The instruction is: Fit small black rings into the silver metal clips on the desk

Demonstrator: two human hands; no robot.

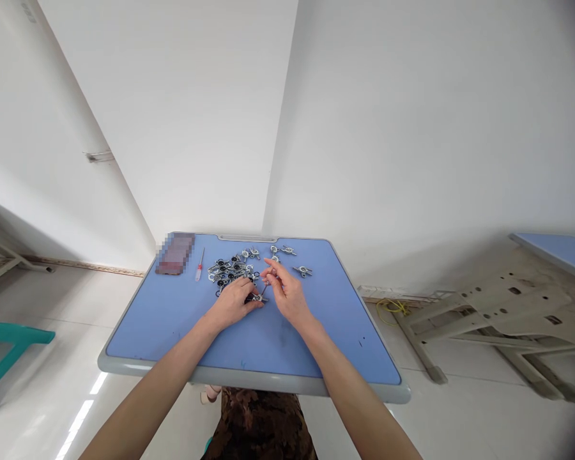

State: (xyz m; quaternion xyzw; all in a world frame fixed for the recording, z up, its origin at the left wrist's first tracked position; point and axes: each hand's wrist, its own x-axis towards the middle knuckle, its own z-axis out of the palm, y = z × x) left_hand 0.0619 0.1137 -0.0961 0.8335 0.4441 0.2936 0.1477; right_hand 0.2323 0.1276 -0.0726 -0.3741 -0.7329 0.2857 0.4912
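Note:
My left hand is closed on a small metal fitting, pressing it down against the blue tabletop. Its fingers cover part of the fitting. In the fingers of my right hand is a thin screwdriver, tilted, its shaft reaching down to the fitting and its handle mostly hidden. Just beyond my left hand lies a pile of similar metal fittings, many with round black parts. Several silver fittings lie apart behind my right hand, and one fitting lies to its right.
A second screwdriver with a red and clear handle lies left of the pile. Beside it is a blurred-out dark rectangular object. The blue desk backs onto a white wall. Another desk stands right; a green stool stands left.

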